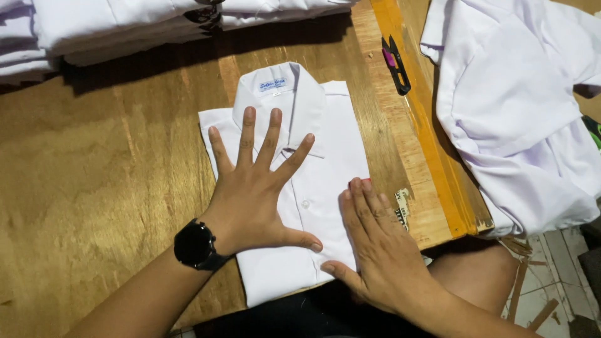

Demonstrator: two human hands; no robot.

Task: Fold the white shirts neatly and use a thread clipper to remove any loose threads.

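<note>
1. A folded white shirt (325,188) lies collar-up on the wooden bench (94,188), its lower edge at the bench's near edge. It serves as the landmark for everything else.
2. The left hand (253,194) lies flat on the shirt's left half, fingers spread toward the collar and palm down, grasping nothing. A black watch (195,245) sits on that wrist, just off the shirt's left edge.
3. The right hand (375,244) lies flat on the shirt's lower right edge, fingers together and pointing up along the side fold. It is also released, pressing rather than gripping.
4. The step in hand looks like smoothing and flattening the finished fold: both palms bear down on the cloth and no edge is lifted.
5. The next move would seem to call for keeping the fold square while the palms come off, so that the side folds do not spring open.
6. Beyond the shirt's collar, at the bench's far edge, stands a stack of folded white shirts (113,28).
7. Right of the shirt, past a yellow strip (432,144) on the bench, lies a heap of unfolded white garments (513,112). Small black thread snips (395,64) with a pink part rest on the strip.
</note>
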